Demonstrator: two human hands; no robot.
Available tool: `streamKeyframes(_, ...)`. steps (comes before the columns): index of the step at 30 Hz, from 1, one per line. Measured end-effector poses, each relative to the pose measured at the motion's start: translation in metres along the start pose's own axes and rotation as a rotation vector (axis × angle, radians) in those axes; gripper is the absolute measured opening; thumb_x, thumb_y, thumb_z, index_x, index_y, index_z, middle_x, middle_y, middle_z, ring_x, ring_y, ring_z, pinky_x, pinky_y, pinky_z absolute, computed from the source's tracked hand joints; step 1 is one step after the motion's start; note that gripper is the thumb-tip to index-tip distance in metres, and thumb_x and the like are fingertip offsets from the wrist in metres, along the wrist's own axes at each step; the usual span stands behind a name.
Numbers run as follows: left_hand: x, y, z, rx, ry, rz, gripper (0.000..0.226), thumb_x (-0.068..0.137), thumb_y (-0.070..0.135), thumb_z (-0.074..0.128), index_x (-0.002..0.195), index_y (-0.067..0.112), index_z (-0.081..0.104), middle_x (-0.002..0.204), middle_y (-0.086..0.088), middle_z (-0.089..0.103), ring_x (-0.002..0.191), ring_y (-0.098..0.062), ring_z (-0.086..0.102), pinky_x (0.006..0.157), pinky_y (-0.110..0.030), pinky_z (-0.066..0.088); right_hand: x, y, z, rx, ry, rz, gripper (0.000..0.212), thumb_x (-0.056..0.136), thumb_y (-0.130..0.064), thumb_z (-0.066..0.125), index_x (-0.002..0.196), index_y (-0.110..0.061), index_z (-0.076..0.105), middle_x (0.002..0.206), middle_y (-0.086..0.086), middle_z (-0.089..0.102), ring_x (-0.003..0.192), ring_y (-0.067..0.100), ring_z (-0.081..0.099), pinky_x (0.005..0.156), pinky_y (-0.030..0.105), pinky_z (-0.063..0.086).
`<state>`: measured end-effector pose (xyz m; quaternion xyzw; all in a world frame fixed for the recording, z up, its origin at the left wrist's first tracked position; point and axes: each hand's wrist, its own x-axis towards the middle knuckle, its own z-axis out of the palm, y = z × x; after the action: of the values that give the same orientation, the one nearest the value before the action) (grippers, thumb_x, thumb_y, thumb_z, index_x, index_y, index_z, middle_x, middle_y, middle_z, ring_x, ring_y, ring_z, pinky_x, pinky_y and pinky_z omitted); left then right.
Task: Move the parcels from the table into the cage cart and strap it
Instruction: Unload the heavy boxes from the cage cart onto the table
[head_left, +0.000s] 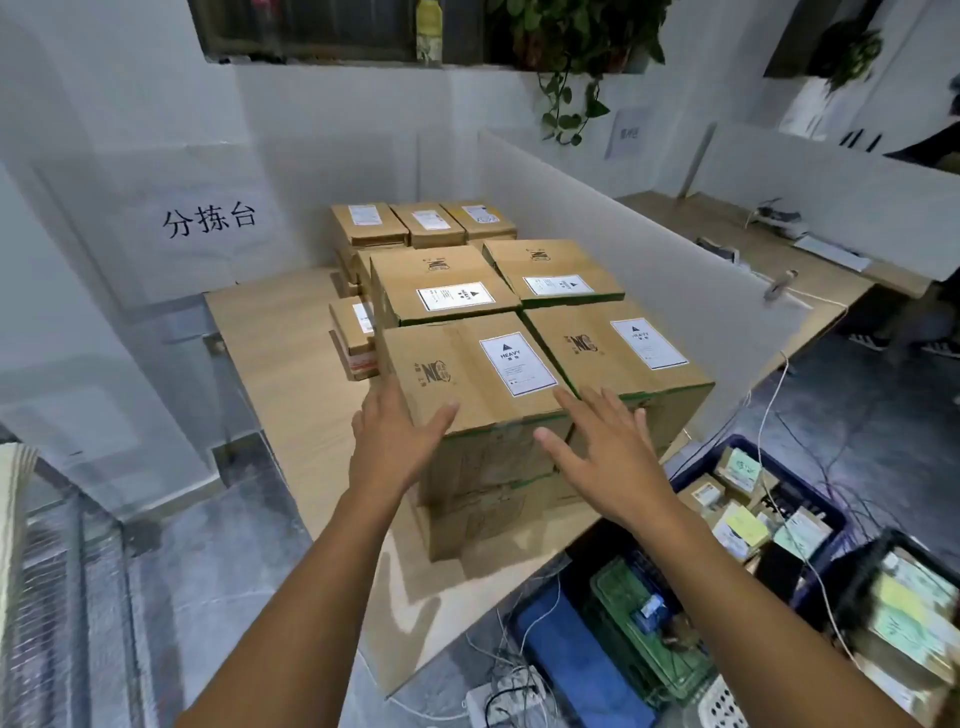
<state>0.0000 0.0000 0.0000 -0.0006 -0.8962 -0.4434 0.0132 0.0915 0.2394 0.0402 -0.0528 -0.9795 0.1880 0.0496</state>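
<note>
I look down on a wooden desk (280, 364) that fills the centre of the frame and carries brown cardboard boxes. Four large parcels (452, 291) with white HEAVY labels stand in a tight two-by-two block. Smaller parcels (423, 223) are stacked behind them, toward the upper centre.

The nearest large parcel (467, 374) stands at the desk's near edge. The left hand (397, 436) is at its near left corner, with fingers (382, 402) straight and spread and the thumb lying across the top edge. The right hand (608, 452) hovers flat over the near right corner with its fingers splayed wide. I cannot tell whether it touches the cardboard. Neither hand grips anything.

A wire mesh panel (62, 571) shows at the lower left. A blue crate (740, 444) of small packages sits on the floor at the lower right.
</note>
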Motion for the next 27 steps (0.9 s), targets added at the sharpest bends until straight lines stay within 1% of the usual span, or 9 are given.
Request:
streamKeyframes(5, 0.014, -0.008, 0.021, -0.229, 0.017, -0.189, 0.112, 0.077, 0.07, 0.078, 0.163, 0.027, 0.02, 0.164, -0.004, 0.033, 0.149, -0.03, 0.036, 0.116, -0.052, 0.039, 0.03, 0.003, 0.01, 0.032, -0.017, -0.032, 0.089, 0.084, -0.087, 0.017, 0.161, -0.043, 0.024, 0.173, -0.003, 0.015, 0.16, 0.018, -0.001, 0.128, 0.051, -0.006)
streamKeyframes(7, 0.017, -0.007, 0.03, -0.353, 0.002, -0.266, 0.113, 0.075, 0.062, 0.085, 0.161, 0.026, 0.023, 0.158, -0.002, 0.042, 0.142, -0.028, 0.044, 0.113, -0.049, 0.043, 0.039, 0.004, 0.016, 0.043, -0.028, -0.041, 0.089, 0.084, -0.086, 0.019, 0.162, -0.043, 0.023, 0.173, -0.003, 0.014, 0.16, 0.019, 0.0, 0.129, 0.052, -0.004)
streamKeyframes(10, 0.017, -0.008, 0.037, -0.526, -0.053, -0.342, 0.096, 0.078, 0.051, 0.088, 0.154, 0.027, 0.034, 0.143, 0.007, 0.054, 0.124, -0.021, 0.054, 0.102, -0.046, 0.048, 0.057, 0.009, 0.022, 0.052, -0.043, -0.051, 0.091, 0.083, -0.088, 0.021, 0.162, -0.043, 0.022, 0.174, -0.002, 0.01, 0.16, 0.019, -0.002, 0.129, 0.052, -0.004)
streamKeyframes(14, 0.011, -0.016, 0.04, -0.634, -0.041, -0.351, 0.071, 0.085, 0.046, 0.084, 0.144, 0.033, 0.047, 0.13, 0.015, 0.063, 0.119, -0.012, 0.06, 0.092, -0.04, 0.052, 0.08, 0.021, 0.028, 0.053, -0.034, -0.058, 0.085, 0.09, -0.081, 0.042, 0.163, -0.043, 0.019, 0.174, 0.0, 0.004, 0.16, 0.02, -0.006, 0.128, 0.05, -0.009)
streamKeyframes(16, 0.005, -0.017, 0.036, -0.658, -0.049, -0.347, 0.06, 0.086, 0.048, 0.082, 0.136, 0.043, 0.048, 0.126, 0.022, 0.062, 0.115, -0.005, 0.058, 0.085, -0.036, 0.05, 0.091, 0.027, 0.029, 0.062, -0.036, -0.063, 0.09, 0.088, -0.083, 0.045, 0.164, -0.041, 0.018, 0.174, 0.002, 0.004, 0.16, 0.021, -0.009, 0.127, 0.05, -0.009)
streamKeyframes(19, -0.003, -0.017, 0.031, -0.657, -0.1, -0.336, 0.053, 0.083, 0.053, 0.081, 0.125, 0.054, 0.048, 0.127, 0.022, 0.062, 0.115, -0.006, 0.058, 0.079, -0.031, 0.052, 0.104, 0.031, 0.031, 0.067, -0.046, -0.045, 0.104, 0.077, -0.091, 0.039, 0.164, -0.039, 0.014, 0.174, 0.003, 0.003, 0.16, 0.023, -0.011, 0.126, 0.05, -0.011)
streamKeyframes(22, -0.008, -0.02, 0.03, -0.651, -0.105, -0.325, 0.067, 0.079, 0.055, 0.081, 0.136, 0.051, 0.046, 0.134, 0.015, 0.063, 0.124, -0.016, 0.059, 0.086, -0.038, 0.057, 0.114, 0.033, 0.036, 0.034, -0.103, -0.012, 0.12, 0.071, -0.095, 0.041, 0.165, -0.031, 0.003, 0.174, 0.005, -0.003, 0.159, 0.026, -0.015, 0.123, 0.051, -0.015)
streamKeyframes(24, -0.011, -0.023, 0.03, -0.656, -0.084, -0.327, 0.073, 0.08, 0.055, 0.083, 0.142, 0.048, 0.045, 0.135, 0.013, 0.063, 0.125, -0.019, 0.059, 0.08, -0.037, 0.057, 0.118, 0.034, 0.041, 0.004, -0.143, 0.002, 0.133, 0.065, -0.1, 0.039, 0.166, -0.026, -0.004, 0.174, 0.007, -0.007, 0.158, 0.026, -0.021, 0.121, 0.05, -0.021)
streamKeyframes(27, -0.013, -0.024, 0.028, -0.66, -0.065, -0.344, 0.084, 0.073, 0.062, 0.085, 0.145, 0.046, 0.044, 0.133, 0.014, 0.063, 0.123, -0.018, 0.06, 0.072, -0.031, 0.057, 0.121, 0.034, 0.046, -0.001, -0.124, 0.016, 0.145, 0.055, -0.105, 0.033, 0.166, -0.018, -0.002, 0.174, 0.01, -0.005, 0.156, 0.026, -0.025, 0.117, 0.05, -0.026)
